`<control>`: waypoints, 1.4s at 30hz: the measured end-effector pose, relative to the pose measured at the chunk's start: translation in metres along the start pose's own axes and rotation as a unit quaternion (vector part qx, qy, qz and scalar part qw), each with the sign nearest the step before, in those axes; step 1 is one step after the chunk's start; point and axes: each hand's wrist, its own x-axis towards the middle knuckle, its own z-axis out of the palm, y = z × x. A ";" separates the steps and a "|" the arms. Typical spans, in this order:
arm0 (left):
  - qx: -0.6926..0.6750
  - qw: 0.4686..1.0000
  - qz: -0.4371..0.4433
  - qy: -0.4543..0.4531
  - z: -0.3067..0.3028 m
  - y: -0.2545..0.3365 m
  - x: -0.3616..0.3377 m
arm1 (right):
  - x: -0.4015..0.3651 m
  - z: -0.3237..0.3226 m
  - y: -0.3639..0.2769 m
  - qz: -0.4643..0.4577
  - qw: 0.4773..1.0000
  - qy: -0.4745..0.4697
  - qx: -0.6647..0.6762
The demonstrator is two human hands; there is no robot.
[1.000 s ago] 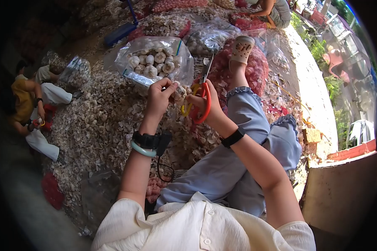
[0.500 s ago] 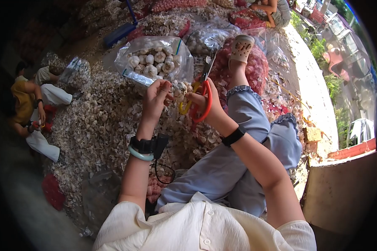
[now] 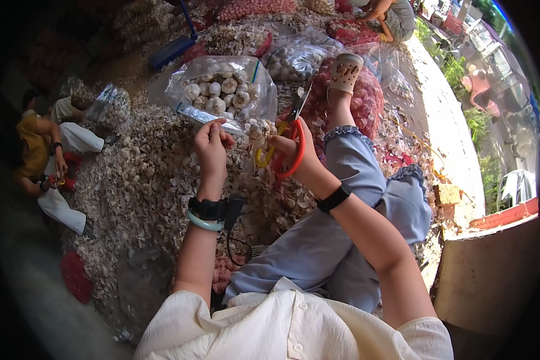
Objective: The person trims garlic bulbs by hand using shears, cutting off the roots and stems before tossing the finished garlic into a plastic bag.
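Note:
My right hand [image 3: 300, 153] grips the scissors [image 3: 294, 114], which have one orange and one yellow handle, with the blades pointing up and apart. A garlic bulb [image 3: 259, 131] is held at the fingertips of this same hand, beside the yellow handle. To the left is my left hand [image 3: 212, 146], its fingers curled and pinched; anything between them is too small to make out. Just beyond both hands lies an open clear plastic bag [image 3: 180, 90] with several white garlic bulbs [image 3: 222, 93] in it.
Garlic skins [image 3: 138, 174] cover the ground. Behind are a second bag [image 3: 294, 60], a red mesh sack [image 3: 366, 99] and a blue dustpan [image 3: 171, 50]. A person in yellow [image 3: 33, 141] sits at the left; another person [image 3: 396, 18] is at the upper right.
My left hand has moved a little left and down, away from the garlic bulb, and its fingers have curled more. My right hand with the scissors has barely moved.

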 end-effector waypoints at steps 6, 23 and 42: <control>0.102 0.987 0.009 -0.120 0.010 0.012 -0.008 | 0.002 0.001 0.004 0.038 0.988 0.012 0.147; 0.472 0.837 0.185 -0.207 0.029 0.050 -0.028 | 0.003 -0.003 -0.001 0.018 0.996 -0.040 0.081; 0.103 0.981 0.144 -0.085 0.018 0.015 -0.042 | -0.015 0.011 -0.008 0.064 0.972 -0.169 0.152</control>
